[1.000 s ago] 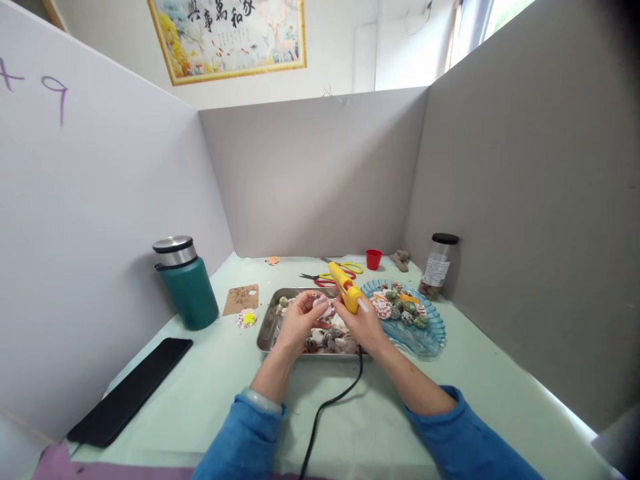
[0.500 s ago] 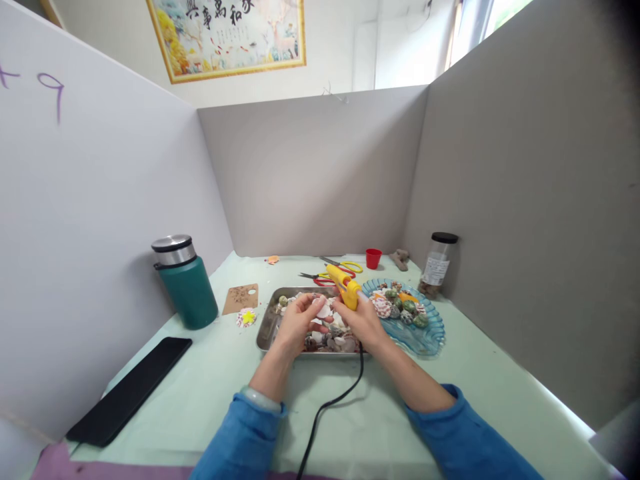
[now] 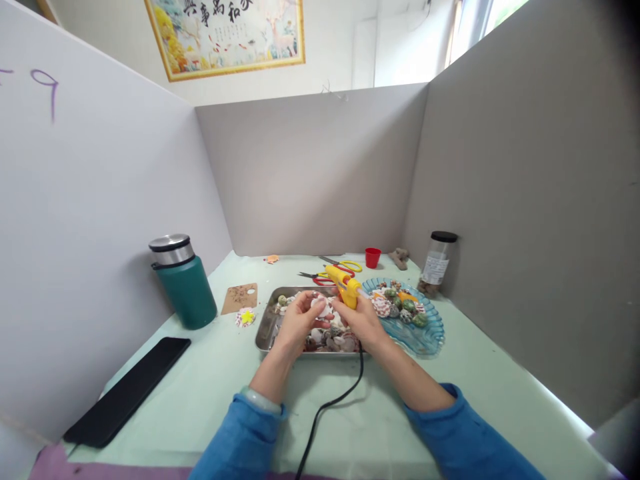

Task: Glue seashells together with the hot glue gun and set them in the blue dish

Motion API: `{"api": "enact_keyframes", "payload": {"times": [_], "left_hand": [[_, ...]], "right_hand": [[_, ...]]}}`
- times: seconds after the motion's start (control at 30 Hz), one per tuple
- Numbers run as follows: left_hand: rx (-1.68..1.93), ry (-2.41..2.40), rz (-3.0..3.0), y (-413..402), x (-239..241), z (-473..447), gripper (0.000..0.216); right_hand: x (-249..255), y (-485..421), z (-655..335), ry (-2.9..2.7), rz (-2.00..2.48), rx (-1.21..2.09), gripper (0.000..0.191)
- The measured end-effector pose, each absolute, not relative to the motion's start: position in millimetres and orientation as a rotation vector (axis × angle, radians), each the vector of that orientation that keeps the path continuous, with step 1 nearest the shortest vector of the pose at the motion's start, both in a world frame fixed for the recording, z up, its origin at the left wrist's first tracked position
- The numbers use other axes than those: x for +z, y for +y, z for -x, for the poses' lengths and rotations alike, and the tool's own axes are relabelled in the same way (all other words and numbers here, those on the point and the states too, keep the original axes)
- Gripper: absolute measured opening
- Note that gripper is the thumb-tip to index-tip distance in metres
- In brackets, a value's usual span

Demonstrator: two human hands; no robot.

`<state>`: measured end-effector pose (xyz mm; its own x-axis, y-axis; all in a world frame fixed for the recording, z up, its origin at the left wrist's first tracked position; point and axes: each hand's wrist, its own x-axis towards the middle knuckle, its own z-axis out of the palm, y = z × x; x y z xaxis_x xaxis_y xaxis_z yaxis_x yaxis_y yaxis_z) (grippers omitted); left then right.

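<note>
Where a pale green cloth (image 3: 225, 407) covers the table, one metal tray (image 3: 267, 327) of mixed shells (image 3: 330, 340) lies as the landmark. Three upright panels stand about it: a left panel (image 3: 100, 173), a back panel (image 3: 315, 173) beyond the tray, and a right panel (image 3: 520, 200). Past the back panel, one framed picture (image 3: 235, 40) hangs on the wall; part of a window (image 3: 495, 20) shows far beyond the tray, to its right.

Over the tray are two hands. Left hand (image 3: 300, 323): thumb and fingers pinching one white shell piece (image 3: 321, 307) above the tray's middle. Right hand (image 3: 363, 320): closed about one yellow glue gun (image 3: 345, 285) above the tray's right part; whether its fingertips touch the shell piece cannot be told. One black cord (image 3: 330, 403) runs toward the viewer from the tray's near rim.

Left of the tray: one green flask (image 3: 183, 287), one black slab (image 3: 130, 393), one brown card (image 3: 240, 299), one yellow-star ornament (image 3: 245, 317). Beyond it: two pairs of scissors (image 3: 351, 266), one red cup (image 3: 373, 258). Right of it: one blue plate (image 3: 420, 347) holding shells, one black-lidded jar (image 3: 436, 267).
</note>
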<state>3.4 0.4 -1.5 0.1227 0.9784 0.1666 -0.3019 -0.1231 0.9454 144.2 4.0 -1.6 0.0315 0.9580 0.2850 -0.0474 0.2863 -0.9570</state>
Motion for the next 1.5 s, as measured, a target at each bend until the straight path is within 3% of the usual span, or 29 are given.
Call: {"api": "enact_keyframes", "payload": {"times": [0.27,0.87,1.27,1.5], "left_hand": [[1.354,0.817,-1.173,-1,1,-3,0.040],[1.354,0.741,-1.248,-5,5,-2,0.034],[1.387,0.754,-1.292,-4,4,-2,0.030],[1.462,0.749,-1.339,-9,9,-3,0.026]], "right_hand": [[-2,3,-148,-1.365,0.938,0.909,0.041],[-11,7,-151,-1.494,0.891,0.656,0.015],[-8,4,-148,-1.480,0.857,0.674,0.019],[-6,-4,-148,-1.507,0.870,0.527,0.017]]}}
